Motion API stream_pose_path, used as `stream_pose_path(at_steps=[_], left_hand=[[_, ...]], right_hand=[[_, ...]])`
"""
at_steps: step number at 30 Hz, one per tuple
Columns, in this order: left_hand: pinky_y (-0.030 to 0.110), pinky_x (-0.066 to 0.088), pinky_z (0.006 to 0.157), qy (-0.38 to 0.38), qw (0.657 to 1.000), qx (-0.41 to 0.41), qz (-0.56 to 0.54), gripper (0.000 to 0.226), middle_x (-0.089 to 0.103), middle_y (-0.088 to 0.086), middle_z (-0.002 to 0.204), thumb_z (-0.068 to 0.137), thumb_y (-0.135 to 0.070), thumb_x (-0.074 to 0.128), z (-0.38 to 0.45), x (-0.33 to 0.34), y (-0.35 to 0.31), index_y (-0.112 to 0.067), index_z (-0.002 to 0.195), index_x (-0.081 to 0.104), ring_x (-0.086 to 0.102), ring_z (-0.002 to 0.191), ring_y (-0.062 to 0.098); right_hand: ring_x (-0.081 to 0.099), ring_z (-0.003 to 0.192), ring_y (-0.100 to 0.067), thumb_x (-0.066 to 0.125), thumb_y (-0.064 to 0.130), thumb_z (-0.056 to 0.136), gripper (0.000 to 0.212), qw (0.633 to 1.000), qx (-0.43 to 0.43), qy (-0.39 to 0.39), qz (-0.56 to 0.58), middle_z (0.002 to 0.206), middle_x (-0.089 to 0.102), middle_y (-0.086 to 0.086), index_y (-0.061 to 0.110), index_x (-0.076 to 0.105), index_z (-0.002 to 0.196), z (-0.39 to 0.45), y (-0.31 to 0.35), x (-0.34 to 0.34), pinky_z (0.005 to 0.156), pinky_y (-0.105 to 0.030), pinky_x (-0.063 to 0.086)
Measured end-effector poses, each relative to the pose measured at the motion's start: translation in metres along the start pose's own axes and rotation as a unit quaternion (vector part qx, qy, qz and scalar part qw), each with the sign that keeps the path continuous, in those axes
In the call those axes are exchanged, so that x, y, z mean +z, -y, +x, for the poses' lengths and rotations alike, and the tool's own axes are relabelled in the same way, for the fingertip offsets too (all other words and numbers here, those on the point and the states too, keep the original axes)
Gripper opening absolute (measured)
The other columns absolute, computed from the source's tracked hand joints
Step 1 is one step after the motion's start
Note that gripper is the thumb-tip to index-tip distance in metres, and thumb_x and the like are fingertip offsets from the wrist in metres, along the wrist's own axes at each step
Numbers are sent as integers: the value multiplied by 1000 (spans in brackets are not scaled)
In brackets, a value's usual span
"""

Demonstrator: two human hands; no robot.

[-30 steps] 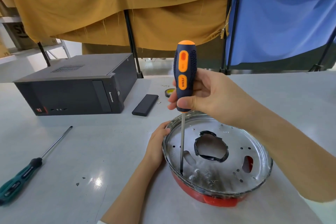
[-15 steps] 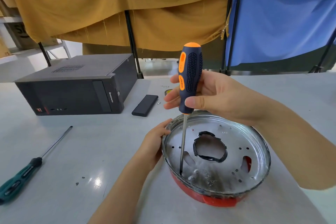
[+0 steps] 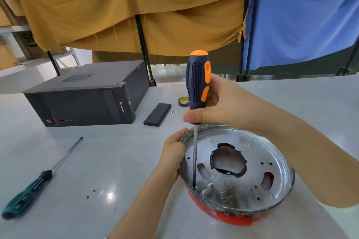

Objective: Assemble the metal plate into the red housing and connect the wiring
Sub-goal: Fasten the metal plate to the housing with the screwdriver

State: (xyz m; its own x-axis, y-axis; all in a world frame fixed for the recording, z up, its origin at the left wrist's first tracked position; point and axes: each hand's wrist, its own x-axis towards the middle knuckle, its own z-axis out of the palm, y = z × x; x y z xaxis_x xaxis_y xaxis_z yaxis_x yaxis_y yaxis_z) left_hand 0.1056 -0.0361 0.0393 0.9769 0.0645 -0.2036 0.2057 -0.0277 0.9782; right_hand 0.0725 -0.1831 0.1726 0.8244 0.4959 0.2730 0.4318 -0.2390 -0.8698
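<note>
A round metal plate point(image 3: 250, 149) with several holes and a black-edged centre opening lies inside the red housing point(image 3: 231, 218). My right hand point(image 3: 223, 105) grips the navy-and-orange handle of a screwdriver point(image 3: 197, 83), held upright. Its tip stands in a hole at the plate's near-left edge. My left hand point(image 3: 172, 153) holds the housing's left rim, fingers curled over the edge. No wiring is visible.
A green-handled screwdriver point(image 3: 37, 180) lies at the left on the white table point(image 3: 97, 161). A black computer case point(image 3: 87, 97) stands at the back left, with a flat black box point(image 3: 157, 114) and a tape roll point(image 3: 183, 101) beside it. Small dark bits point(image 3: 90, 194) lie near the front.
The screwdriver handle has turned in my right hand, its orange patches now facing right. My fingers have shifted around it. The tip stays in the same hole; my left hand stays on the rim.
</note>
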Motion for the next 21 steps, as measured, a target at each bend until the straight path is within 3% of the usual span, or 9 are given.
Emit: stream_pose_path(at_steps=[2,4,6,8,12,14,16,18,21], left_hand=[[47,58,88,0,1000,-6,4,49,71,14,114,89,10,43,-1,-1,-1,-16,123,65,69,103,32],[41,61,77,10,1000,-18,-2,50,74,12,107,89,10,42,-2,0,-1,-19,121,65,72,94,28],[26,58,57,14,1000,-13,-10,43,77,-7,81,94,4,44,-1,1,0,-29,105,69,74,73,10],[17,49,43,8,1000,-12,-12,37,68,-17,58,97,-4,45,-2,2,0,-30,81,66,65,50,-2],[26,51,53,-4,1000,-16,-18,35,72,13,84,89,11,43,-5,1,-1,-7,105,68,69,66,21],[25,50,53,-19,999,-25,-17,47,69,27,102,85,15,37,-4,0,-2,-3,119,63,68,69,25],[21,47,46,-26,999,-27,-10,47,69,26,97,83,14,35,-4,0,-1,0,121,59,65,59,19],[22,49,47,-20,999,-28,-9,47,71,13,81,82,14,36,-2,0,1,-3,117,63,67,60,18],[38,62,68,-7,1000,-26,-2,53,74,11,100,83,14,39,-1,0,2,-16,117,66,73,85,25]], right_hand=[[66,92,-26,80,23,71,34,995,-24,88,33,84,64,-1,15,56,93,2,3,-3,83,-32,56],[61,95,-42,73,18,73,14,981,-50,149,109,83,60,-8,18,60,80,5,5,1,94,-48,51],[64,70,-30,64,6,79,15,956,-51,214,192,69,58,-7,20,58,76,9,6,8,83,-47,53],[47,44,-15,56,-3,84,21,942,-43,239,232,55,44,-4,17,51,79,11,7,17,66,-35,52],[29,35,-9,57,2,89,25,970,-47,3,239,47,30,2,18,45,72,11,2,43,56,-33,54],[35,31,-6,61,6,86,27,953,-20,-199,228,44,32,8,17,43,69,8,-2,57,58,-40,58],[41,30,-6,66,11,84,26,933,-5,-302,196,43,37,11,21,47,69,4,-5,64,57,-40,60],[42,34,-7,70,14,83,24,944,-14,-278,176,44,42,7,18,51,70,4,-5,60,58,-37,60],[54,48,-17,69,11,83,26,975,-27,-75,206,51,49,2,14,55,63,9,1,36,75,-38,59]])
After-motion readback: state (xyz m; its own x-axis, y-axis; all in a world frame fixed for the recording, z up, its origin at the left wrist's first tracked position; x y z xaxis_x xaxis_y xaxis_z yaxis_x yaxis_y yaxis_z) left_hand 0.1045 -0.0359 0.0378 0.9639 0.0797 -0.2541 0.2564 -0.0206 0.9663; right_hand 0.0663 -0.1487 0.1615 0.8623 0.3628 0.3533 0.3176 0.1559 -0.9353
